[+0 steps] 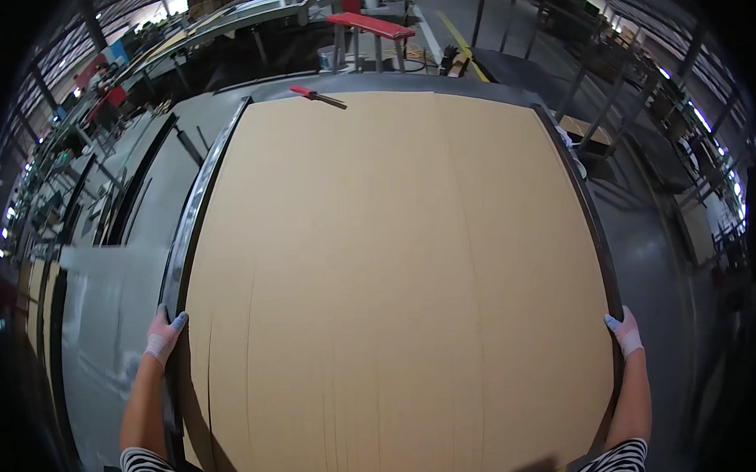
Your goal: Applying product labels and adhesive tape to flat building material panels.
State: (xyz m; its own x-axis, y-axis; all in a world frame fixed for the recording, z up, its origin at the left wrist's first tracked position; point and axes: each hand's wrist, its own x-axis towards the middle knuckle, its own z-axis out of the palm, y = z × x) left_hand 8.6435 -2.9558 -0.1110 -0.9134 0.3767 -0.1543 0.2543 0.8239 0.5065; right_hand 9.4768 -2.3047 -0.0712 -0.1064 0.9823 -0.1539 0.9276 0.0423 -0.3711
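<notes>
In front of me lies a large brown cardboard sheet (361, 236), with several creases running lengthwise. A dark frame (195, 192) borders it along both sides. My left hand (162, 334), in a pale glove with blue fingertips, grips the frame's left side, thumb over the inner edge. On the opposite side my right hand (624, 330), gloved alike, is closed around the right side of the frame; its outer fingers are partly hidden. Across the sheet's far edge rests a red-handled tool (317, 97) with a long, narrow dark blade.
Beyond the far edge stands a red-topped bench (371, 26), with a bucket beside it. Long dark bars (143, 182) lie to the left, near a sheet wrapped in clear film (114, 312). Metal racks (594, 104) stand at the far right. A person (99, 79) is at the far left.
</notes>
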